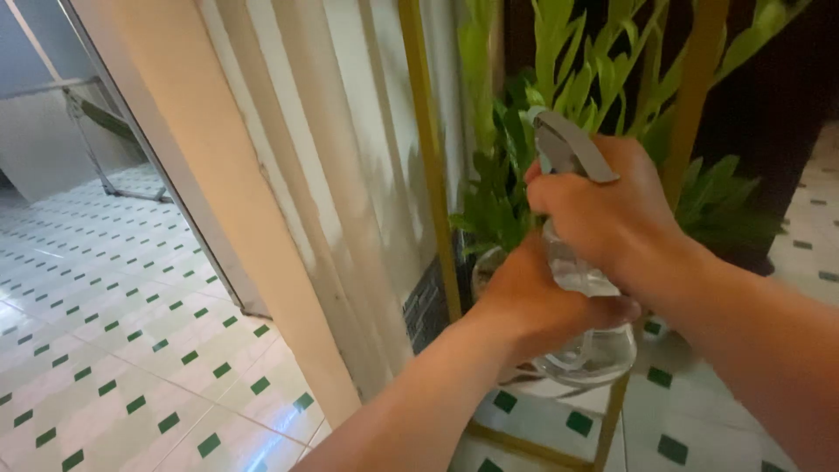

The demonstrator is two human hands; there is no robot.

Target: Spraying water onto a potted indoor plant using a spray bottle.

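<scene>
Hands on clear spray bottle (584, 288) | right hand (612, 214) fingers wrap grey trigger head | left hand (533, 301) fingers clasp body

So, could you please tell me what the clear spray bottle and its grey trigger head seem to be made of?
Clear spray bottle: probably glossy transparent plastic; the floor shows through it. Grey trigger head: likely matte moulded plastic, opaque and dull.
</scene>
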